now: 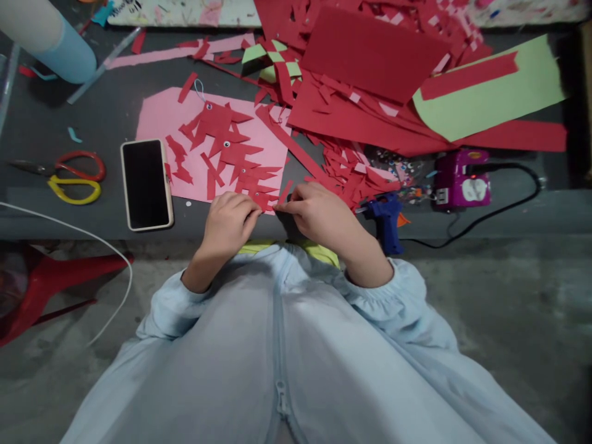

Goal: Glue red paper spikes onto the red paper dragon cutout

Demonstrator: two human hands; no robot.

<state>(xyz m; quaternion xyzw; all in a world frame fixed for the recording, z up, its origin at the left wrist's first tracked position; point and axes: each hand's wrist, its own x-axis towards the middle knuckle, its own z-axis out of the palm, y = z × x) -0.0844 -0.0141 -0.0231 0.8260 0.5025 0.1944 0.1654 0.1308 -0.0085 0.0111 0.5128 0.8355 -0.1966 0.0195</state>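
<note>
On a pink sheet (155, 117) lies a slanting row of several folded red paper fish (217, 126) with googly eyes and a pale blue cord loop (199, 89) at the top. The lowest and smallest paper fish (264, 198) is between my hands at the sheet's near edge. My left hand (230, 223) is closed, its fingertips pinched at the underside of that fish. From the other side, my right hand (321, 216) pinches at its tail end with thumb and forefinger. The exact grip under the fingertips is partly hidden.
Left of the sheet lie a phone (147, 185) and scissors (76, 177). A blue glue gun (388, 222) is close to my right wrist, near a purple box (462, 185) with a black cable. Red paper scraps (346, 169), red sheets (374, 52) and green paper (499, 92) spread behind.
</note>
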